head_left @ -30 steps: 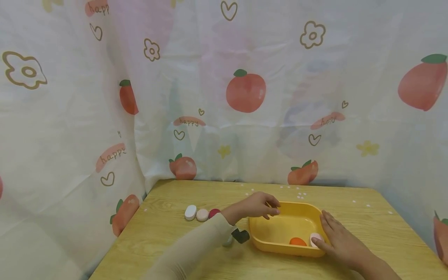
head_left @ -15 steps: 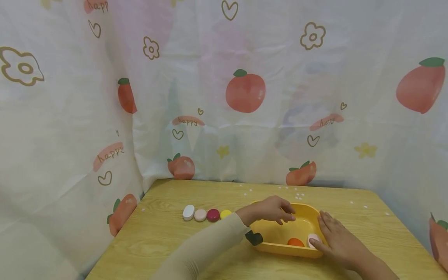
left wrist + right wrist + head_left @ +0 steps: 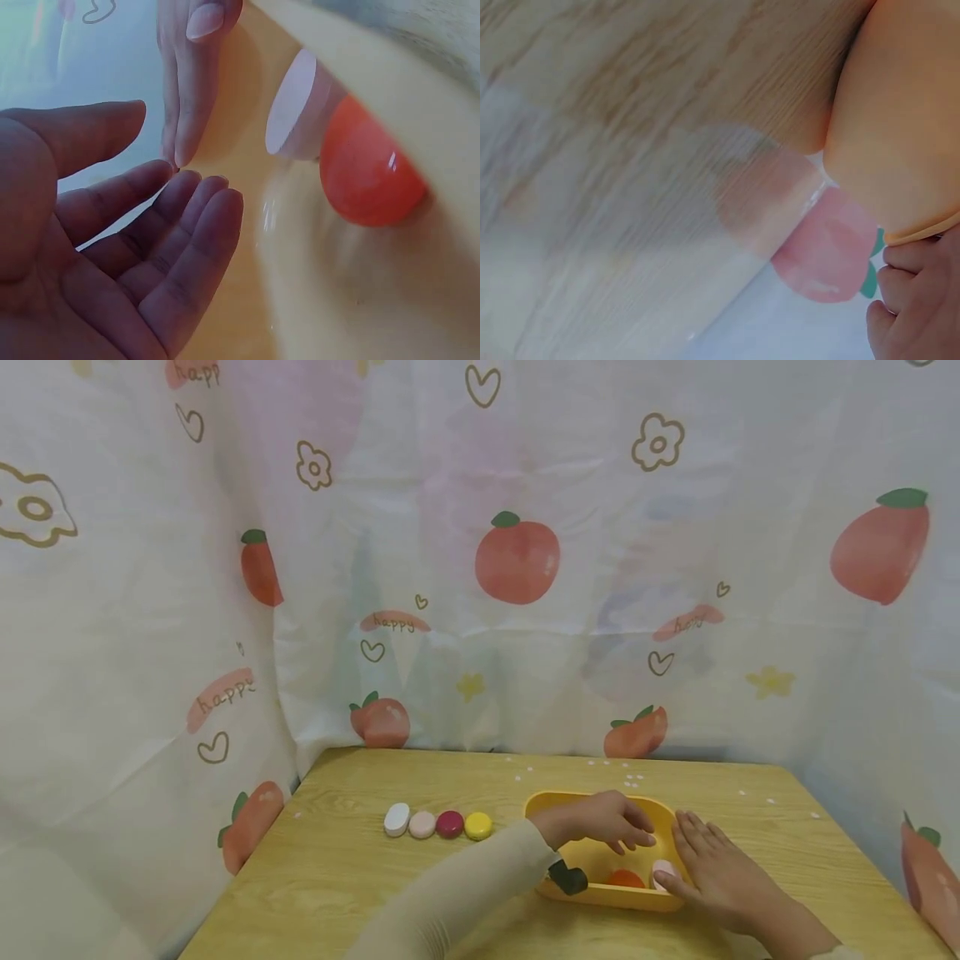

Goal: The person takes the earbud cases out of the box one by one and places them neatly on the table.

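My left hand (image 3: 609, 818) hangs over the yellow basin (image 3: 637, 900), its fingers loosely bent and nothing between them. In the left wrist view the palm of that hand (image 3: 112, 277) shows bare. My right hand (image 3: 726, 878) rests along the basin's right rim with straight fingers, the thumb reaching over the edge. Inside the basin, towards the near right, lie a glossy orange-red rounded piece (image 3: 367, 169) and a pale pink flat-faced piece (image 3: 291, 105). The right wrist view catches the basin's outer wall (image 3: 900, 112) and the right fingers at its rim.
Left of the basin, a row on the wooden table (image 3: 337, 885) holds a white oval piece (image 3: 397, 820), a pale pink round one (image 3: 422, 825), a crimson one (image 3: 450, 824) and a yellow one (image 3: 478, 827). A printed curtain (image 3: 427, 552) hangs behind. Small white specks dot the table's back.
My left hand has moved right across the basin, and its arm no longer covers the crimson and yellow pieces. The right hand has stayed at the rim.
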`<state>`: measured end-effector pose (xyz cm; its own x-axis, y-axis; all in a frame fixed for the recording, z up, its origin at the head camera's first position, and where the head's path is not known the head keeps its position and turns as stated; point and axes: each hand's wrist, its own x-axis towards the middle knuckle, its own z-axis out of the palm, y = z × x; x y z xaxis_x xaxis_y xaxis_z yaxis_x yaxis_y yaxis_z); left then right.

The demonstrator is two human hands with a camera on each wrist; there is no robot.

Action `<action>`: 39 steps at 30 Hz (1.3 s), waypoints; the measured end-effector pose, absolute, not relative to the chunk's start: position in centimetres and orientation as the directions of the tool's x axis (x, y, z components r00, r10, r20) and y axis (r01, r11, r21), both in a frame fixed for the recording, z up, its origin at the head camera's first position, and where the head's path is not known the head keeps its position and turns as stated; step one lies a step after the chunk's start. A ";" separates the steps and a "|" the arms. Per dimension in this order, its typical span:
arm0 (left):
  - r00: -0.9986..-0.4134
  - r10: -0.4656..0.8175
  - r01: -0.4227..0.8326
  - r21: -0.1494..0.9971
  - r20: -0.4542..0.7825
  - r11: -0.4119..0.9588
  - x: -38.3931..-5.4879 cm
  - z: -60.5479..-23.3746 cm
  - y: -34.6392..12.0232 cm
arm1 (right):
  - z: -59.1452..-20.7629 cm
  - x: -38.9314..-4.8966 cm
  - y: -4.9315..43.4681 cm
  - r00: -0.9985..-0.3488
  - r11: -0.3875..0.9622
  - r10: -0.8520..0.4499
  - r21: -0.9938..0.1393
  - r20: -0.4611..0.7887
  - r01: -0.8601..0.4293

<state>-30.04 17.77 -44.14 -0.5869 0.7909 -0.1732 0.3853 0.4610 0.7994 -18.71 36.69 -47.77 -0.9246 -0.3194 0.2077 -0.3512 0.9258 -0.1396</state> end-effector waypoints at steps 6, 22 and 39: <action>-0.608 0.755 0.356 0.766 -0.245 0.535 -29.8 -44.2 19.0 | -47.3 -18.7 36.6 -0.929 0.928 -0.318 -0.136 0.192 -0.346; -0.590 0.693 0.220 0.743 -0.414 0.632 -30.8 -45.9 20.6 | -47.3 -18.7 36.5 -0.921 0.927 -0.334 -0.110 0.201 -0.360; -0.409 0.797 0.495 0.626 -0.444 0.602 -29.4 -46.0 22.9 | -48.0 -18.4 36.8 -0.924 0.924 -0.319 -0.148 0.210 -0.353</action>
<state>-29.41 22.92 -46.02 -0.4087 0.7974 -0.4439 0.4951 0.6023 0.6262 -18.38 36.85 -47.98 -0.9241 -0.3195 0.2096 -0.3530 0.9239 -0.1480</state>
